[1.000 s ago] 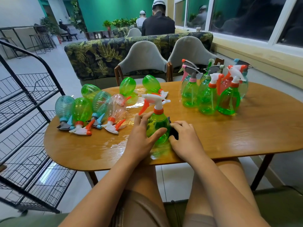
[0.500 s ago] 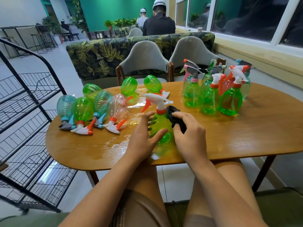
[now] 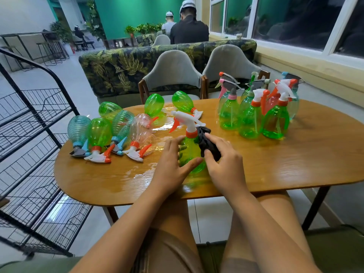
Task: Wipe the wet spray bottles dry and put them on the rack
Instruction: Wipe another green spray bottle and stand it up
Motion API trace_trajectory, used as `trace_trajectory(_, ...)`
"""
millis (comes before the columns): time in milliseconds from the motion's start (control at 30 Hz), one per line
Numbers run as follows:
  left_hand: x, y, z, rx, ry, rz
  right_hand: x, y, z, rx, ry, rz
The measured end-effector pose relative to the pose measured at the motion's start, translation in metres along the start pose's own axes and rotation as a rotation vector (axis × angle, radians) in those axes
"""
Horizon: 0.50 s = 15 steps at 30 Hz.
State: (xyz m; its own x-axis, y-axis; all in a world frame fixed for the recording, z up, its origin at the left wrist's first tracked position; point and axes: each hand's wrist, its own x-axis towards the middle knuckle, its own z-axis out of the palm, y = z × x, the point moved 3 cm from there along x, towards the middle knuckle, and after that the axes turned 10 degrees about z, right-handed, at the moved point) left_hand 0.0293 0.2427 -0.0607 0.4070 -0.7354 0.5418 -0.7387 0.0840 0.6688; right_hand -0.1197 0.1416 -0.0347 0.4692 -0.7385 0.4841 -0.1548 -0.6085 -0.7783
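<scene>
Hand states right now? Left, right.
Left hand: closed round the upright green translucent plastic spray bottle.
Right hand: closed on a crumpled black cloth, pressed against that bottle.

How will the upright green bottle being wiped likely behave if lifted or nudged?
Probably light: the green bottle looks empty. Likely slippery, given the wet table around it. Tall trigger head, so it may tip.

I cannot read any words, numbers or signs here. The spray bottles (image 3: pixel 229 113) have no labels that show, and the wooden surface (image 3: pixel 295 164) is plain.
</scene>
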Motion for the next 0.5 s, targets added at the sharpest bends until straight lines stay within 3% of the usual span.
trace_trajectory(133, 0.001, -0.007, 0.002, -0.008, 0.013, -0.014, 0.003, 0.010, 0.001, -0.065, -0.046, 0.077)
trace_trajectory(300, 0.003, -0.015, 0.003, -0.039, 0.021, -0.036, 0.003, 0.027, 0.010, -0.202, -0.221, 0.210)
trace_trajectory(500, 0.003, -0.012, 0.001, -0.019, 0.014, -0.041, 0.005, 0.030, 0.014, -0.337, -0.237, 0.248)
